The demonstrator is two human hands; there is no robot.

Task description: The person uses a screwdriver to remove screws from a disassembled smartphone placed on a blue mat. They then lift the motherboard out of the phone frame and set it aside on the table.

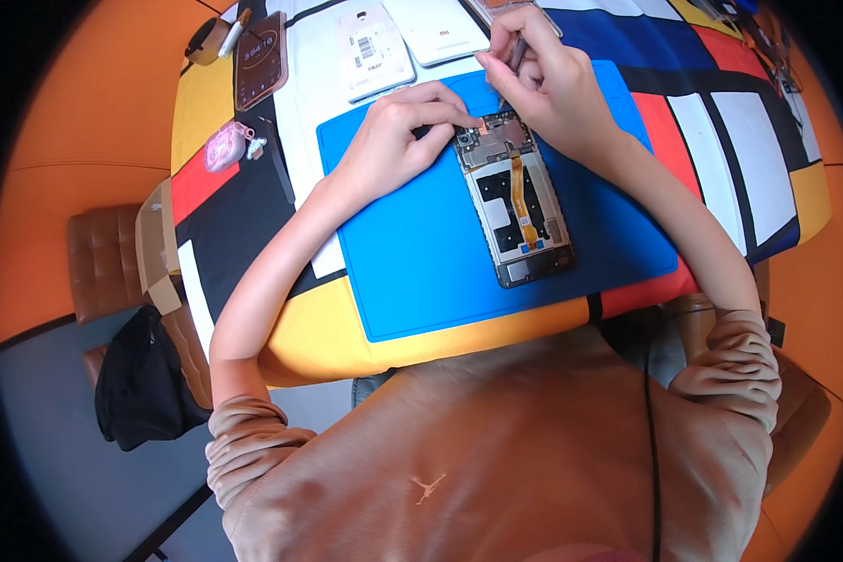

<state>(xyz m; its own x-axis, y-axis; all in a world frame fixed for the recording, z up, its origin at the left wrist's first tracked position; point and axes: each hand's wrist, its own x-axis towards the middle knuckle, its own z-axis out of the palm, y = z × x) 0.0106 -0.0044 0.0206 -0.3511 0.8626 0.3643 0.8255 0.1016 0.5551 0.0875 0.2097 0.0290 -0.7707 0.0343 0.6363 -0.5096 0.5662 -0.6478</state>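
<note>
An opened smartphone (499,206) lies on the blue work mat (403,272), its circuit board bared at the top and a yellow ribbon cable (522,201) running down its middle. My left hand (407,131) grips the phone's upper left corner, index fingertip pressed on the board's edge and thumb beside the frame. Pinched in my right hand (557,89) is a slim, dark, pen-shaped tool (518,58). Its tip points down at the phone's top edge; whether it touches the board I cannot tell. The tool's exact kind is partly hidden by my fingers.
Beyond the mat lie a white phone back cover (375,54) and a white box (433,28). A phone with a lit timer (260,61), a roll of tape (206,42) and a pink earphone case (226,147) are at left. Patterned cloth (318,328) covers the table.
</note>
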